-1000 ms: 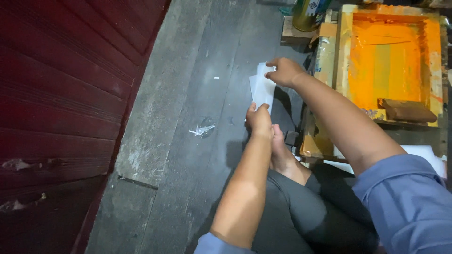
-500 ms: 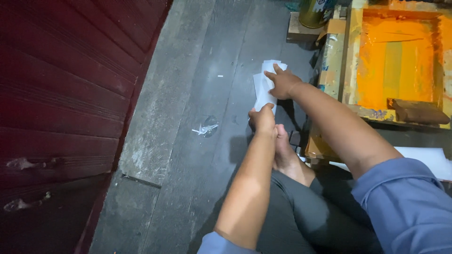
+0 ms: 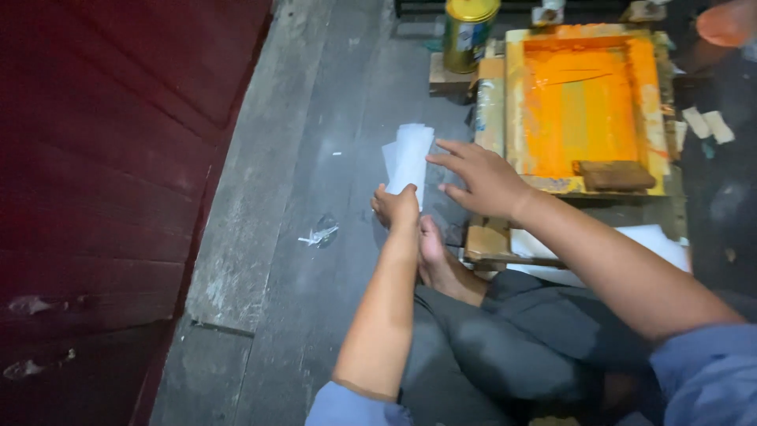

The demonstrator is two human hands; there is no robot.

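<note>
White paper stack [image 3: 408, 160] on the grey floor, long axis running away from the body, near end apparently pinched in left hand [image 3: 397, 207], right hand [image 3: 482, 178] spread wide just beside its far-right edge.

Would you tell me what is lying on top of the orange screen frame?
A brown squeegee block rests on the lower right of the orange screen frame, over orange ink. Whatever lies beneath the frame is covered and cannot be seen.
</note>
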